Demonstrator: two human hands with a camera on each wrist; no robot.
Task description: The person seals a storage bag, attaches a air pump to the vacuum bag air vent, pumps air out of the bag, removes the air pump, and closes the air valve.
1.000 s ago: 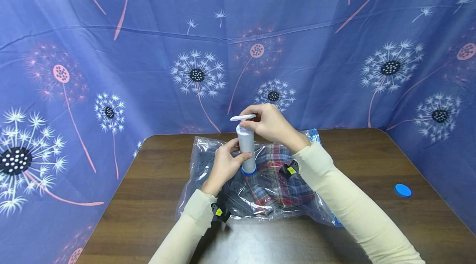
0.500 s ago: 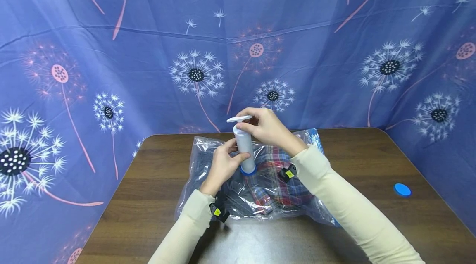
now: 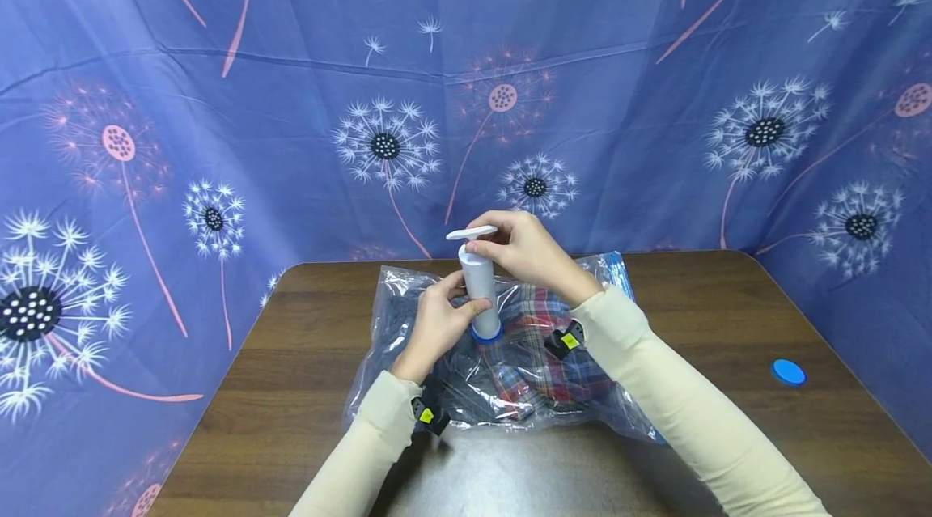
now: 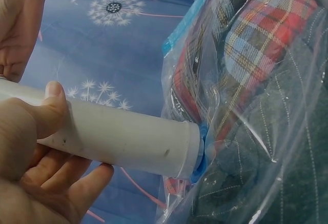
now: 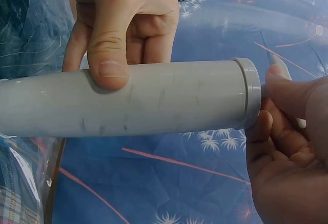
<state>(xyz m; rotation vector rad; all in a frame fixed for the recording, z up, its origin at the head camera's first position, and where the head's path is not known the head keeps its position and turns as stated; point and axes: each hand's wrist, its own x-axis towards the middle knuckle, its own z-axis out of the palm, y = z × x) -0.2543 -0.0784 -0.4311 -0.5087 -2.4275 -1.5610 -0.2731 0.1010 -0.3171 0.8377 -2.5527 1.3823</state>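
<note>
A white hand pump (image 3: 480, 282) stands slightly tilted on the blue valve (image 3: 487, 338) of a clear vacuum storage bag (image 3: 393, 290). My left hand (image 3: 439, 319) grips the pump's barrel, thumb on the near side and fingers behind. At the top, my right hand (image 3: 527, 248) holds the white handle (image 3: 466, 233), which sits close above the barrel's end. In the right wrist view, fingers curl about the handle beside the barrel's collar (image 5: 248, 93). Inside the bag lie red and blue plaid cloth (image 3: 546, 307) and dark grey cloth (image 4: 287, 147).
A round blue cap (image 3: 789, 372) lies on the brown wooden table (image 3: 277, 387), right of the bag. The bag's blue zip edge (image 3: 619, 270) runs down its right side, partly behind my right sleeve. A blue dandelion-print curtain (image 3: 306, 96) hangs behind the table.
Since a second ago the pump's top has leaned a little to the left, and my right hand has shifted slightly left and down with the handle. My left hand keeps its grip.
</note>
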